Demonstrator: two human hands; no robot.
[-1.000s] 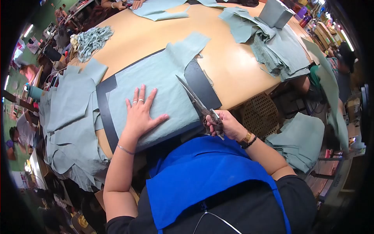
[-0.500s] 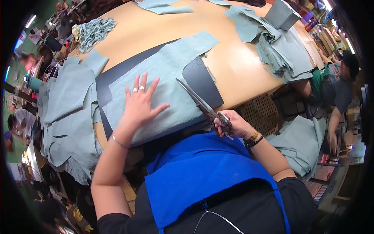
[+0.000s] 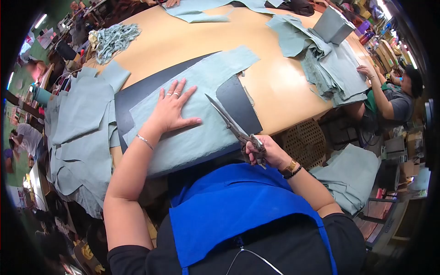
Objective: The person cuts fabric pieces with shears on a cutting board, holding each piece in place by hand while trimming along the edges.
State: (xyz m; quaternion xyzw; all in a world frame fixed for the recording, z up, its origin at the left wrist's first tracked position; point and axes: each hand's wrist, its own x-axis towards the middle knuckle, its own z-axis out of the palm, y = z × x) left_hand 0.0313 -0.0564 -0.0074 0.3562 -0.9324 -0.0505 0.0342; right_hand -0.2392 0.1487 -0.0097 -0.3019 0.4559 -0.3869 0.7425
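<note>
On the fabric panel (image 3: 206, 98), my left hand (image 3: 170, 110) lies spread, empty; my right (image 3: 257, 150) closes round the scissors (image 3: 233, 126).

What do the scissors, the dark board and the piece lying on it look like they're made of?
Scissors: probably steel, going by the grey metallic blades; the handles look wrapped in dark material.
Dark board: smooth and matte, perhaps plastic or rubber; I can't tell which.
Piece on it: seemingly woven cloth, pale green and matte, with soft creases.
</note>
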